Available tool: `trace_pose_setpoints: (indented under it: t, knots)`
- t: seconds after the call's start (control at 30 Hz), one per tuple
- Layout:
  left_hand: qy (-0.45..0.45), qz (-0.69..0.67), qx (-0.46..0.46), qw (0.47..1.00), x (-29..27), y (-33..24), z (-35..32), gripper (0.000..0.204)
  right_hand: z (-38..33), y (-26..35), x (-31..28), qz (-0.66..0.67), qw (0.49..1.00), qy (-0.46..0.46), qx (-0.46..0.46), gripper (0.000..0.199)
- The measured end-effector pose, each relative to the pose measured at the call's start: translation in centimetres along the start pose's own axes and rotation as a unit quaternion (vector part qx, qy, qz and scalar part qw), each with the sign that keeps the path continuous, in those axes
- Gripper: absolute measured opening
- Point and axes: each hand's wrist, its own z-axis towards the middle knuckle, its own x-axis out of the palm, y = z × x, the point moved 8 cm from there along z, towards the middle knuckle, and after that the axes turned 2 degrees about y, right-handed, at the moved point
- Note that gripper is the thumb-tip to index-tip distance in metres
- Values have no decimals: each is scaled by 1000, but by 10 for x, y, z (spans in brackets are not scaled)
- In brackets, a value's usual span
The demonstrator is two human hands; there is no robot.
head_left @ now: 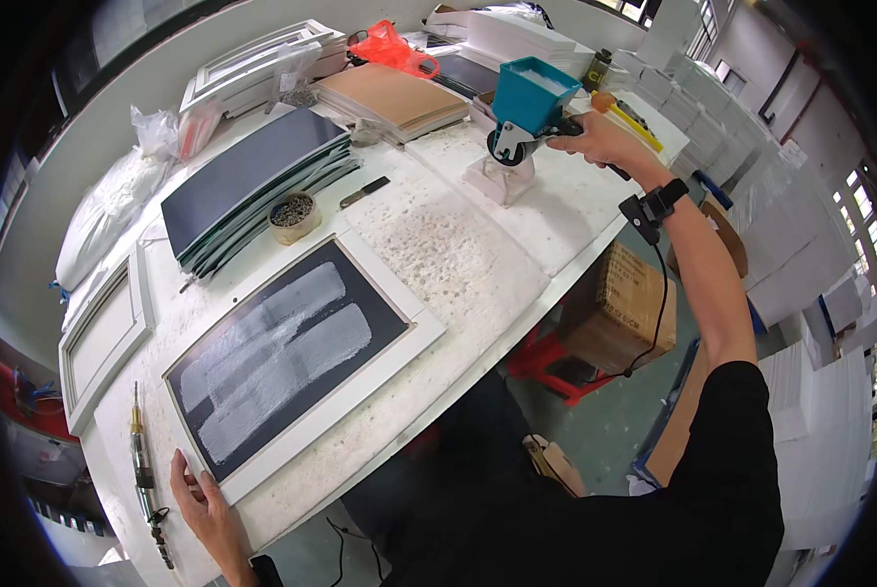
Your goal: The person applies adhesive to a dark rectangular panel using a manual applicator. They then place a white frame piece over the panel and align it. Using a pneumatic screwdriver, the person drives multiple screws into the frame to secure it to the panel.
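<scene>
My right hand [607,143] is closed round the handle of a glue roller with a teal hopper [525,101]. White material shows inside the hopper. The roller is at a small whitish block [502,181] at the far right of the table; whether it rests on it I cannot tell. At the near left, my left hand [207,517] lies against the lower left corner of a white frame [346,389], fingers extended and apart. Inside that frame sits a dark panel [365,298] with two broad whitish bands of wet-looking coating [306,347] on it.
Dark panels [262,171] are stacked behind the frame, near a round tub of screws [294,217] and a dark-handled knife [365,192]. A screwdriver-like power tool [143,470] lies at left, near another white frame [106,328]. Brown boards [390,96] lie at the back.
</scene>
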Motion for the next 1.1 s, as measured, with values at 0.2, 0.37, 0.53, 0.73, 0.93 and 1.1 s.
trace_pose_setpoints:
  t: [0.2, 0.37, 0.53, 0.73, 0.93, 1.1]
  knots:
    - [-8, 0, 14, 1000, 0, -2, 1, 50, 17, -21, 10, 22, 1000, -12, 11, 57]
    - [-4, 9, 5, 1000, -1, 3, 1, 50, 24, -26, 20, 50, 999, 7, 6, 54]
    - [7, 1, 3, 1000, 0, 5, 2, 49, 25, -30, 27, 65, 998, 7, 4, 46]
    - [9, 0, -9, 1000, 0, 10, 2, 50, 24, -24, 42, 54, 996, 61, 31, 48]
    - [23, 45, 24, 998, 1, 3, 4, 55, 35, -43, 59, -3, 999, 25, 41, 53]
    - [33, 125, 167, 977, -38, -124, -19, 42, -18, 9, 28, -180, 922, -313, -140, 49]
